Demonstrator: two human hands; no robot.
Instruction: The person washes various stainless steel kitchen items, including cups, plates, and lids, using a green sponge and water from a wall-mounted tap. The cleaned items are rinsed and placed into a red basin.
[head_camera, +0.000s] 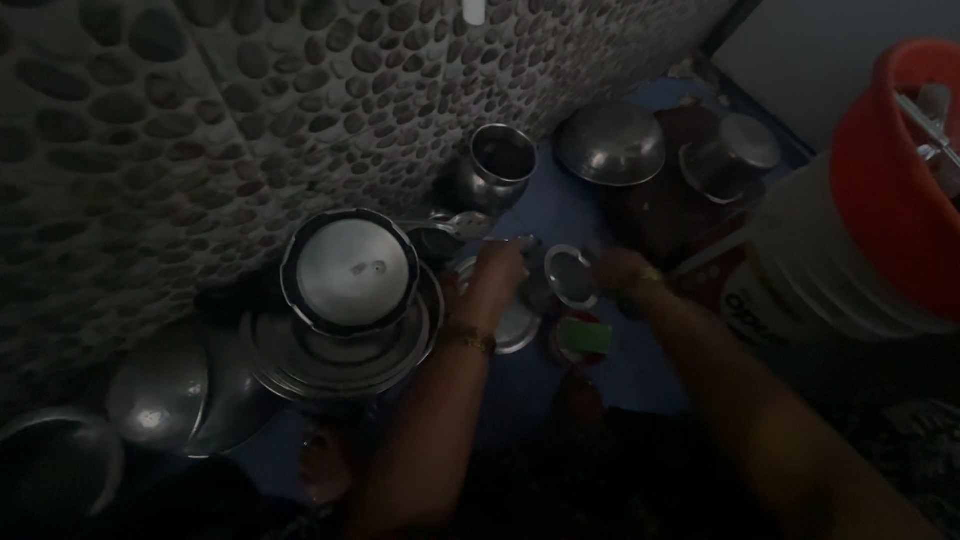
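The light is dim and bluish. A pebble-patterned wall (200, 110) fills the upper left, meeting a blue floor (560, 205) along a slanted line. Right of the pebble-patterned wall, a plain pale wall (800, 50) stands at the top right corner.

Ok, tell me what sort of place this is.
Probably a dim dishwashing corner on a floor. Steel pots, plates and an upturned bowl lie below a pebble wall; the left hand and right hand work over a small lid.
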